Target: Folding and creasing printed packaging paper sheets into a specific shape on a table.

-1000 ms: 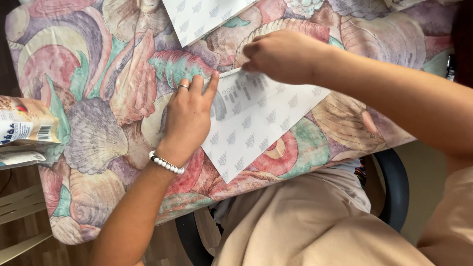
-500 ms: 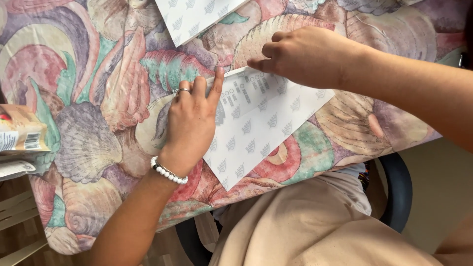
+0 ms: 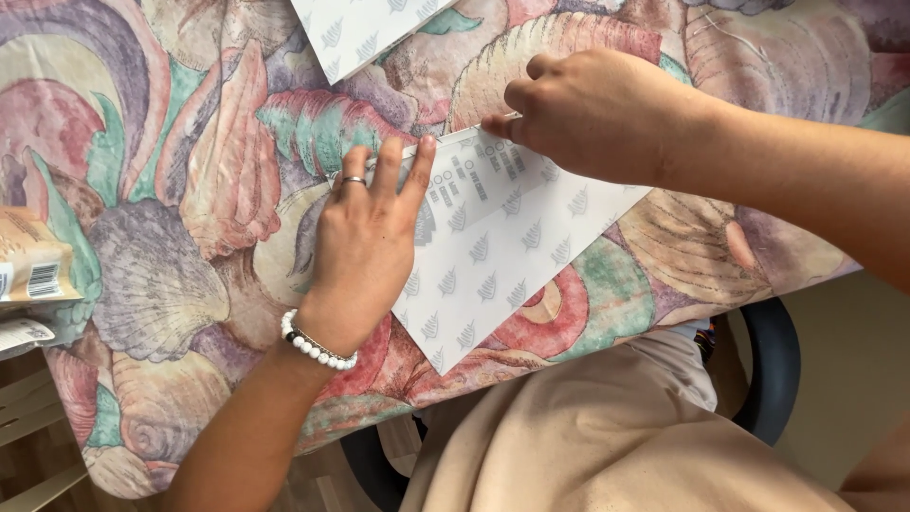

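Here, in the head view, a white sheet of paper printed with small grey leaf marks (image 3: pixel 493 275) lies flat on the shell-patterned tablecloth in pinks, greens and purples (image 3: pixel 171 190), close to the table's near edge. It sits cornerwise: its long axis runs from a near corner pointing toward the person's lap up and to the far right, and its far edge slants upward from left to right.

The left hand (image 3: pixel 365 246) lies palm down with fingers spread fairly wide, pressing on the sheet's left part; the fingertips reach the far edge. It wears a ring and, at the wrist, a white bead bracelet (image 3: pixel 318 346).

The right hand (image 3: pixel 592 114) is curled narrow, fingertips pinched on the sheet's far edge, just right of the left fingertips.

A second sheet of the same leaf-marked paper (image 3: pixel 365 28) lies farther off, at the top of the view. A tan paper package (image 3: pixel 28 270) sits at the far left edge.
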